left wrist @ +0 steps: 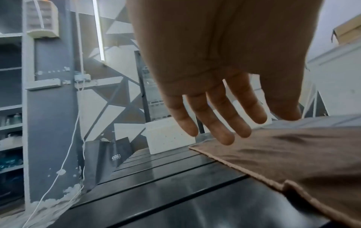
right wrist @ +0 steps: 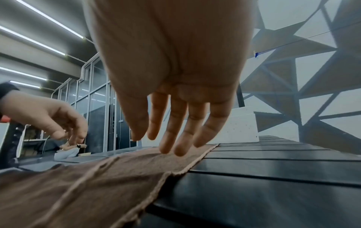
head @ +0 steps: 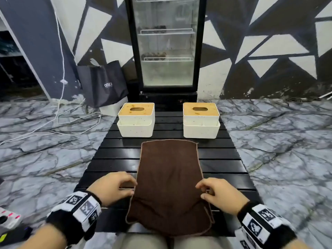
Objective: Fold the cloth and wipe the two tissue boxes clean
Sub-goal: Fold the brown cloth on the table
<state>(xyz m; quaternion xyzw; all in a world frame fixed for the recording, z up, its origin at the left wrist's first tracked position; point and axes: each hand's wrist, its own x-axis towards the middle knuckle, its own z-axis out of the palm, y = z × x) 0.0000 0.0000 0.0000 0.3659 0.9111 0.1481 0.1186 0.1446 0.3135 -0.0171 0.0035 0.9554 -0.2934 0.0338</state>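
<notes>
Head view: fuzzy brown cloth (head: 168,178), slatted black table (head: 222,153), prob. plastic.

Both hands are bare, with no gloves and no rings in view. The left hand (head: 112,187) has a black fabric cuff at the wrist, and behind it a boxy white wristband (head: 80,206) printed with square black-and-white coded markers on its faces. The right hand (head: 221,194) carries a matching black cuff and white marker band (head: 261,222). At the bottom edge of the head view, light beige-grey trousers (head: 143,240) cover the legs.
</notes>
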